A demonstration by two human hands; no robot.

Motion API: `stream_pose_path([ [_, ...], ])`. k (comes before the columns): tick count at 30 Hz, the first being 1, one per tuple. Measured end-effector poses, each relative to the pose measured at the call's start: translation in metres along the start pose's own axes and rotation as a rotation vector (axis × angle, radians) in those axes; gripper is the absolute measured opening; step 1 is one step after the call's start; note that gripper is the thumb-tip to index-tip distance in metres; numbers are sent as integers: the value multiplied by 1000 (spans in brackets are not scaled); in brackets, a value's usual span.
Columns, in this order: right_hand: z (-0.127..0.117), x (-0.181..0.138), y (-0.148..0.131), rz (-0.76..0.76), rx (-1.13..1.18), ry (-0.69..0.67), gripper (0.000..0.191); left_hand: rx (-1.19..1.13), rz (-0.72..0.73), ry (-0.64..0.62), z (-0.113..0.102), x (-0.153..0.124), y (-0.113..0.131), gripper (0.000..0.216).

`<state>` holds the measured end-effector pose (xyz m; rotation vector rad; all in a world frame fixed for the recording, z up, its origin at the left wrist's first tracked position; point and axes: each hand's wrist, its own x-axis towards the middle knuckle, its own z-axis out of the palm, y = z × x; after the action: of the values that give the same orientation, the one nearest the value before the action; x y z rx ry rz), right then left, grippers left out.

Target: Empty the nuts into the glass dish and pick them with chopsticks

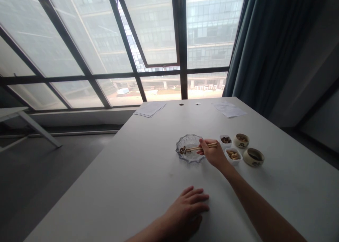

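Note:
My right hand (212, 152) is closed around a pair of wooden chopsticks (194, 148). Their tips reach into a clear glass bowl (191, 159) with a scalloped rim, close to a few small dark brown pieces (182, 150) on its left side; I cannot tell whether the tips touch them. Palm down on the white table (132, 178), my left hand (186, 206) rests with its fingers spread and nothing in it. Just right of my right hand stand a small white dish (225, 141) of dark pieces and another white dish (233, 156) of tan pieces.
Two beige ceramic pots with dark markings, a farther pot (241, 140) and a nearer pot (253, 157), stand right of the dishes. Paper sheets (150, 109) lie at the far left of the table, more sheets (230, 109) at the far right. Windows and a dark curtain (254, 51) are beyond.

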<state>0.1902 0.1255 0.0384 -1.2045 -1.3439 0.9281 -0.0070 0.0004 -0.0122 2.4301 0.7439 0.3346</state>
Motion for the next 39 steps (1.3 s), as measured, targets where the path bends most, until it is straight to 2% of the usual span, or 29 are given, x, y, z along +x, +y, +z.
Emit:
stream_pose_path([
  [6, 3, 0, -2, -1, 8, 73, 59, -2, -1, -3, 1, 0, -1, 40],
  [9, -7, 2, -15, -7, 9, 113, 59, 4, 0, -5, 1, -1, -1, 40],
  [12, -35, 4, -37, -40, 5, 225, 56, 6, -5, -8, 1, -1, -1, 40],
  [16, -89, 5, -62, -95, -57, 439, 47, 3, -15, -7, 2, 0, -1, 39],
  [19, -122, 7, -65, -108, -138, 564, 40, 2, -33, -15, 0, 1, 2, 41],
  [21, -135, 8, -61, -80, -194, 603, 38, 7, -46, -29, -2, 2, 5, 43],
  [24, -141, 12, -52, -35, -252, 569, 35, 21, -58, -44, -4, 3, 7, 48],
  [29, -136, 14, -49, -36, -333, 484, 34, 14, -39, -35, -3, 1, 3, 43],
  [33, -125, 8, -59, -101, -171, 485, 36, 9, -24, -19, 0, -1, -1, 39],
  [35, -114, 5, -62, -85, -81, 409, 40, 11, -21, -16, 1, -1, -1, 38],
  [39, -80, 3, -52, -8, -76, 128, 49, 15, -15, -17, 3, 0, -1, 38],
])
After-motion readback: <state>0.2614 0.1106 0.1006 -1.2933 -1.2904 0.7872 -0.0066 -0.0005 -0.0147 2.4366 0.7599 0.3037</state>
